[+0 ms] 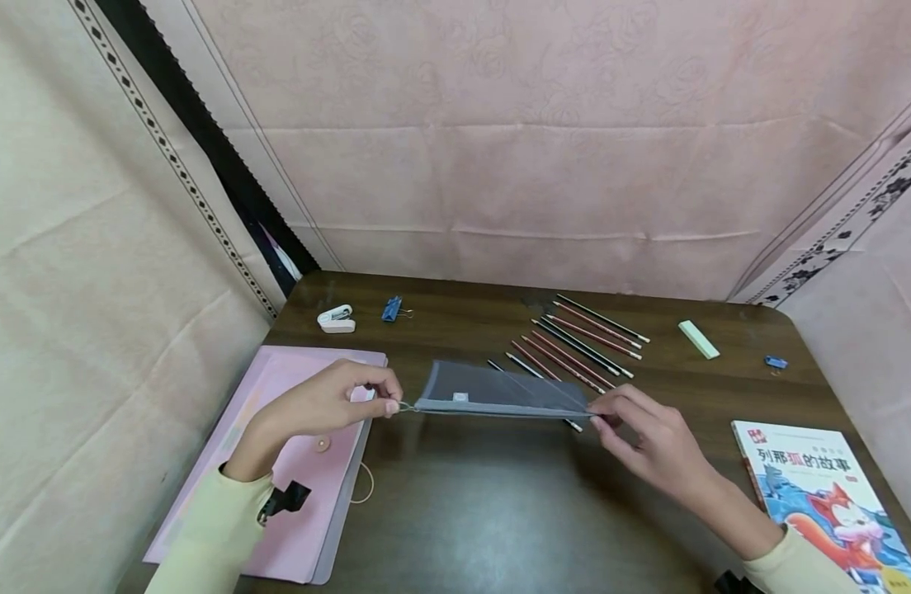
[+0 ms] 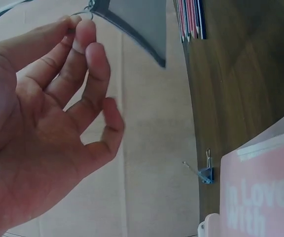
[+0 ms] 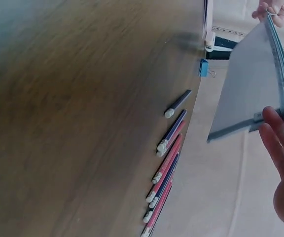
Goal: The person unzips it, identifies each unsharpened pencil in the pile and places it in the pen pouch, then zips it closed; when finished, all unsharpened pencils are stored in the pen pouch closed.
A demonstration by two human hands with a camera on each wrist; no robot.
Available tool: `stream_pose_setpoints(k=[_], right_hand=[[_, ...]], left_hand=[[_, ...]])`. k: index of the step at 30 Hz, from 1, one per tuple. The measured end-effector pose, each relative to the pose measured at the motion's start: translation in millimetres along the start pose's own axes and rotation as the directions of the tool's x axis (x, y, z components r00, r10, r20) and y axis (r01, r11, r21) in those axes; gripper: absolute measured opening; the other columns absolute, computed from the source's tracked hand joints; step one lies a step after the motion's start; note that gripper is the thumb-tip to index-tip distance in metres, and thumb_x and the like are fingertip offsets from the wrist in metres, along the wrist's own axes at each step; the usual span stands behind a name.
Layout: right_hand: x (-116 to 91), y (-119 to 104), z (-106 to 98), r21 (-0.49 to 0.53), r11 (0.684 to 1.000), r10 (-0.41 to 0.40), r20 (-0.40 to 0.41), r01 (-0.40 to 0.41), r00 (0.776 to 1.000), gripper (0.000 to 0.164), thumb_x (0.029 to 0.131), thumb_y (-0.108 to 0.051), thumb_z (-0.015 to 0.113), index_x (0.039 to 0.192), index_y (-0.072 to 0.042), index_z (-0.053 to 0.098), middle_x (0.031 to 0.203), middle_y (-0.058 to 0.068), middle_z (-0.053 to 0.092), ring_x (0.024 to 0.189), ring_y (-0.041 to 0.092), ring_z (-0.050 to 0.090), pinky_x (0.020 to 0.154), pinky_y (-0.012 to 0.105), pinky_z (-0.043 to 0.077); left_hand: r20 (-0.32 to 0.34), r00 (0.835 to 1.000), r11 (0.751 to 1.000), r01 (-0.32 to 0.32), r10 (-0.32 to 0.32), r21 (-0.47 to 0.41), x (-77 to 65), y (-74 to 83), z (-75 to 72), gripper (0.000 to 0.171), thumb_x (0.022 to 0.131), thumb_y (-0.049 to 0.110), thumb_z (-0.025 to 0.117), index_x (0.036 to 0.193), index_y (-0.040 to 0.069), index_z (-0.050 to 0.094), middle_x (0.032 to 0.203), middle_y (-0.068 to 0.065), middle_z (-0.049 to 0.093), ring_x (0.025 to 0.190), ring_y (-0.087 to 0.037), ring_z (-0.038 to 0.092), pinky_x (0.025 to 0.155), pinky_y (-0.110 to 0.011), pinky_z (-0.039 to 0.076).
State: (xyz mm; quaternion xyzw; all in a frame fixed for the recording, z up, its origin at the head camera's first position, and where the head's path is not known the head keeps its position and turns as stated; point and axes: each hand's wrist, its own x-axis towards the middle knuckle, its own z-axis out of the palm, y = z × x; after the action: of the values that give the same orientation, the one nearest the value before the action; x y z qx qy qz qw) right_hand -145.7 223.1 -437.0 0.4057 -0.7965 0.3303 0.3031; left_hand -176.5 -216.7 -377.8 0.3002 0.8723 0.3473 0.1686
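A translucent grey zip pouch (image 1: pixel 507 389) is stretched between both hands above the table, its zipper edge toward me. My left hand (image 1: pixel 337 403) pinches a small ring (image 2: pixel 86 13) at the zipper's left end between thumb and index finger, the other fingers loosely bent in the left wrist view. With thumb and fingers, my right hand (image 1: pixel 652 433) grips the pouch's right corner. In the right wrist view the pouch (image 3: pixel 253 74) hangs flat. Behind and partly under it in the head view lie several dark and red pencils (image 1: pixel 585 330), eraser ends toward the right.
A pink folder (image 1: pixel 277 528) lies under my left forearm. Farther back are a white stapler (image 1: pixel 337 320) and a blue binder clip (image 1: pixel 392 309). At right are a pale green strip (image 1: pixel 699 339), a small blue item (image 1: pixel 776 362) and a picture book (image 1: pixel 819 462). Cloth hangs around the table.
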Motion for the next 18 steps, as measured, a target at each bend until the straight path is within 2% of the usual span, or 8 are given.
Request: stream_pose_setpoints(k=[4, 6, 8, 10, 13, 16, 18], right_hand=[[6.5, -4.5, 2.0, 0.049, 0.999, 0.009, -0.035, -0.007, 0.999, 0.018, 0.077, -0.002, 0.073, 0.093, -0.008, 0.07, 0.092, 0.003, 0.068, 0.074, 0.003, 0.062, 0.064, 0.011, 0.053], [10.5, -8.4, 3.3, 0.067, 0.998, -0.006, -0.048, 0.009, 0.999, 0.019, 0.075, 0.0, 0.074, 0.092, -0.007, 0.071, 0.091, 0.004, 0.068, 0.074, 0.005, 0.062, 0.065, 0.012, 0.053], [15.4, -12.2, 4.4, 0.077, 0.997, -0.028, -0.049, 0.031, 0.998, 0.021, 0.073, 0.002, 0.074, 0.092, -0.007, 0.071, 0.091, 0.004, 0.068, 0.075, 0.006, 0.063, 0.065, 0.013, 0.053], [20.6, -15.0, 5.2, 0.075, 0.996, -0.045, -0.038, 0.048, 0.998, 0.021, 0.073, 0.001, 0.073, 0.092, -0.008, 0.07, 0.091, 0.004, 0.068, 0.076, 0.007, 0.063, 0.065, 0.015, 0.054], [28.7, -17.5, 7.4, 0.05, 0.997, -0.065, -0.024, 0.066, 0.998, 0.021, 0.073, 0.0, 0.071, 0.091, -0.009, 0.07, 0.091, 0.001, 0.068, 0.076, 0.007, 0.064, 0.065, 0.016, 0.054], [36.5, -18.9, 11.3, 0.016, 0.997, -0.081, -0.009, 0.081, 0.997, 0.021, 0.073, -0.001, 0.07, 0.091, -0.01, 0.07, 0.091, -0.001, 0.068, 0.076, 0.006, 0.065, 0.065, 0.016, 0.053], [41.4, -19.9, 14.5, -0.013, 0.996, -0.088, 0.005, 0.088, 0.996, 0.02, 0.074, -0.003, 0.07, 0.092, -0.011, 0.07, 0.092, -0.003, 0.068, 0.076, 0.006, 0.065, 0.065, 0.016, 0.053]], left_hand=[[0.098, 0.995, 0.999, 0.034, -0.034, -0.007, -2.2, 2.7, 5.5, 0.005, 0.092, 0.039, 0.062, 0.089, 0.035, 0.064, 0.089, 0.014, 0.065, 0.09, -0.011, 0.058, 0.078, -0.032, 0.049], [0.149, 0.988, 0.999, 0.04, -0.042, 0.019, -4.0, 7.7, 9.7, 0.008, 0.092, 0.037, 0.063, 0.085, 0.034, 0.064, 0.086, 0.015, 0.066, 0.086, -0.01, 0.06, 0.076, -0.03, 0.051], [0.172, 0.984, 0.997, 0.044, -0.054, 0.062, -4.8, 15.0, 14.5, 0.01, 0.091, 0.036, 0.065, 0.082, 0.033, 0.065, 0.082, 0.016, 0.066, 0.082, -0.008, 0.061, 0.075, -0.027, 0.051], [0.144, 0.987, 0.989, 0.049, -0.069, 0.136, -3.9, 24.0, 19.3, 0.009, 0.089, 0.037, 0.066, 0.082, 0.033, 0.065, 0.079, 0.018, 0.065, 0.077, -0.005, 0.061, 0.072, -0.024, 0.052], [0.031, 0.998, 0.968, 0.049, -0.059, 0.248, 3.5, 40.3, 28.7, 0.007, 0.087, 0.04, 0.068, 0.088, 0.033, 0.066, 0.08, 0.02, 0.064, 0.076, 0.001, 0.06, 0.071, -0.021, 0.051], [-0.056, 0.998, 0.949, 0.032, -0.016, 0.312, 17.3, 58.6, 43.3, 0.026, 0.085, 0.05, 0.067, 0.102, 0.031, 0.068, 0.088, 0.018, 0.068, 0.081, 0.002, 0.062, 0.075, -0.022, 0.053], [-0.078, 0.997, 0.946, 0.016, 0.01, 0.325, 27.5, 71.0, 55.2, 0.042, 0.082, 0.059, 0.065, 0.11, 0.028, 0.068, 0.094, 0.016, 0.071, 0.086, 0.001, 0.064, 0.077, -0.024, 0.054]])
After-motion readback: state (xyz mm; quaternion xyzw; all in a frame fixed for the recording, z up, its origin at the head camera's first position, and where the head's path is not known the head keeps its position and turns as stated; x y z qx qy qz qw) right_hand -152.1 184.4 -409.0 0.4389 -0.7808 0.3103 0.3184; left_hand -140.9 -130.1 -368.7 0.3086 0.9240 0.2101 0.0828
